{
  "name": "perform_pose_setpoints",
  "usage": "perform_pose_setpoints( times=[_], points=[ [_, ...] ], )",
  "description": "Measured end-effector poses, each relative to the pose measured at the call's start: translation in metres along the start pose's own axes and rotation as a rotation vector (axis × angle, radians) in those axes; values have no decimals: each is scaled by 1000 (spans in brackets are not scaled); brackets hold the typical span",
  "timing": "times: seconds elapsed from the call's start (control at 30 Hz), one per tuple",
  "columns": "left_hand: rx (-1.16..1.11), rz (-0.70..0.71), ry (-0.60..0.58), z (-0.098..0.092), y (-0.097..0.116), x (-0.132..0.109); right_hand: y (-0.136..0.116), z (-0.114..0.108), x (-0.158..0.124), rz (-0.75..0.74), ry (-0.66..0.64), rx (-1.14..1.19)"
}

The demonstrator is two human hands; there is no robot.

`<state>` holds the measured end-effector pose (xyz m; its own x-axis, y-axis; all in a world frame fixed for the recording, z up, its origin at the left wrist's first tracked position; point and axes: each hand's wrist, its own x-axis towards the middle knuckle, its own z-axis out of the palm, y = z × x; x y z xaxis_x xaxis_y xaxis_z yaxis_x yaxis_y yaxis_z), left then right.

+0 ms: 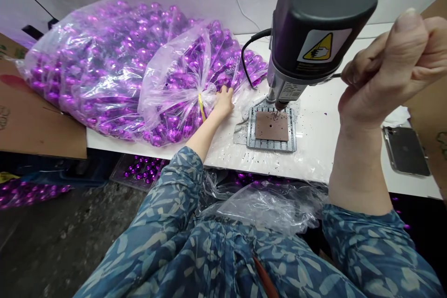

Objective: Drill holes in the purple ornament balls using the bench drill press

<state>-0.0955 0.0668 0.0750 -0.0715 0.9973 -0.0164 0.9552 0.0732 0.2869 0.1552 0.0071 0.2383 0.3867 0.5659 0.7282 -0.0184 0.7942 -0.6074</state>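
Observation:
My left hand lies against the gathered plastic of a big clear bag full of shiny purple balls. Its fingers are curled onto the plastic, right of a yellow tie; the fingertips are partly hidden. My right hand, raised beside a black bench drill press, is closed around its feed lever. Below the drill bit, a brown square plate with a small dark hole rests on the grey slotted base. Dark shavings are scattered over plate and base.
A phone lies on the white table at the right. Cardboard boxes stand at both sides. Clear plastic sheeting hangs over my lap, and a tray of purple balls sits below the table edge. A black cable curves behind the drill.

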Motion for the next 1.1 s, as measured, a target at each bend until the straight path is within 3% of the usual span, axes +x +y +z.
perform_pose_setpoints(
  times=[0.13,0.2,0.4,0.5,0.57,0.7,0.77,0.87,1.1],
  points=[
    [14,32,-51,2,-10,-29,1,-3,-2,63,5,-19],
    [-27,61,-20,3,-21,-41,3,-4,-1,32,-7,-8],
    [-449,203,416,3,-48,-39,6,-1,2,-31,-5,37],
    [-727,265,461,1,-36,-39,8,0,3,-32,14,63],
    [-1013,216,393,-1,-18,-48,9,-1,3,-68,-2,73],
    [-1701,-105,-11,-7,21,-74,10,-2,3,-93,-28,54],
    [-1884,-265,-146,-8,34,-83,10,-3,3,-90,-24,51],
    [-1902,-335,-194,-1,39,-86,11,-3,3,-88,-29,72],
    [-1538,-95,-263,23,24,-81,15,0,0,-120,23,130]
  ],
)
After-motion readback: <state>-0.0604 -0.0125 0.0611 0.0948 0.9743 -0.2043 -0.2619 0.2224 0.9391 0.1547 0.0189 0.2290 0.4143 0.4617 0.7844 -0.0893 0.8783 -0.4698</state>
